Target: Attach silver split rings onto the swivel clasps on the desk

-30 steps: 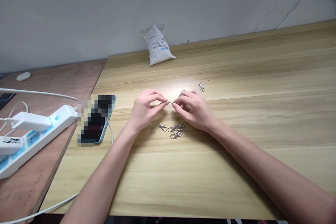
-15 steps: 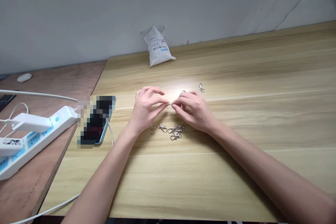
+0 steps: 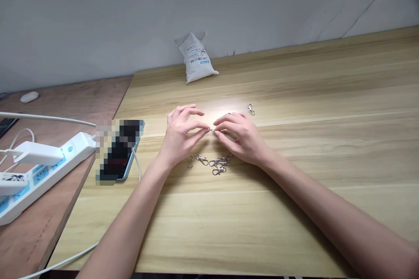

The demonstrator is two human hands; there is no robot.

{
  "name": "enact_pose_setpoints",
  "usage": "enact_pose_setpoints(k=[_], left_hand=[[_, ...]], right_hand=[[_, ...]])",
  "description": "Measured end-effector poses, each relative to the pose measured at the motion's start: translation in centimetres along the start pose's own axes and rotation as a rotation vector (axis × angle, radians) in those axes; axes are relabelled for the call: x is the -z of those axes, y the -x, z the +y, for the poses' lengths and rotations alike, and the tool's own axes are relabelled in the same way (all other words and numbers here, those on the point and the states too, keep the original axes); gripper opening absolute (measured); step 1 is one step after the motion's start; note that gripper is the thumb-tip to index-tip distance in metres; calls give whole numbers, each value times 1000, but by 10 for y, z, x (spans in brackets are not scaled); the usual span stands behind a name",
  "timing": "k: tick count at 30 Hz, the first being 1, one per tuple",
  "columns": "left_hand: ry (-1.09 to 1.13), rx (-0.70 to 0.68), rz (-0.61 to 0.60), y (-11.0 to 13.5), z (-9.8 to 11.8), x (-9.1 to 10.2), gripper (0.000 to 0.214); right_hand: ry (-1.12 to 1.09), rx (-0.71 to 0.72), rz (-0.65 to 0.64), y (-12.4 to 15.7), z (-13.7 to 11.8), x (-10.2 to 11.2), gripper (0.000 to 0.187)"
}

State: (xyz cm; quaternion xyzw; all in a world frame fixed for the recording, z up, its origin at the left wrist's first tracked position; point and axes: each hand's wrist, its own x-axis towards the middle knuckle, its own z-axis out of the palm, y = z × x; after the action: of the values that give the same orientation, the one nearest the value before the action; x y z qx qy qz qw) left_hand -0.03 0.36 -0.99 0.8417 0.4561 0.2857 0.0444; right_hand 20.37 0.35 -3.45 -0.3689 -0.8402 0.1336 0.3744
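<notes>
Between my two hands, above the middle of the table, a small piece of silvery metal hardware (image 3: 212,130) shows; most of it is hidden by fingertips. My left hand (image 3: 182,133) pinches its left end with thumb and index finger, the other fingers raised. My right hand (image 3: 238,134) pinches the right end, its fingers curled. Just below the hands lies a small heap of silver swivel clasps (image 3: 220,163). A single clasp (image 3: 202,160) sits left of the heap, and beside it a small figure-eight metal link (image 3: 190,161). Another clasp (image 3: 251,109) lies beyond my right hand.
A white plastic parcel bag (image 3: 198,59) with a printed label stands by the wall. At left are a phone (image 3: 122,148), partly pixelated, with a white cable, and a white power strip (image 3: 77,148) with plugged-in chargers. A small white case (image 3: 29,96) lies on the reddish-brown surface.
Both hands keep their pinch on the small metal piece in nearly the same place. The right index finger has shifted slightly. Clasps and link on the table have not moved.
</notes>
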Motion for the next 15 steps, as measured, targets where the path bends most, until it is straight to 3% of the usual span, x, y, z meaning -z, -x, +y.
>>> enact_pose_setpoints(k=[15], left_hand=[[21,24,6,-1,0,4,7]], right_hand=[[36,-5,-3,1,-1,1,12]])
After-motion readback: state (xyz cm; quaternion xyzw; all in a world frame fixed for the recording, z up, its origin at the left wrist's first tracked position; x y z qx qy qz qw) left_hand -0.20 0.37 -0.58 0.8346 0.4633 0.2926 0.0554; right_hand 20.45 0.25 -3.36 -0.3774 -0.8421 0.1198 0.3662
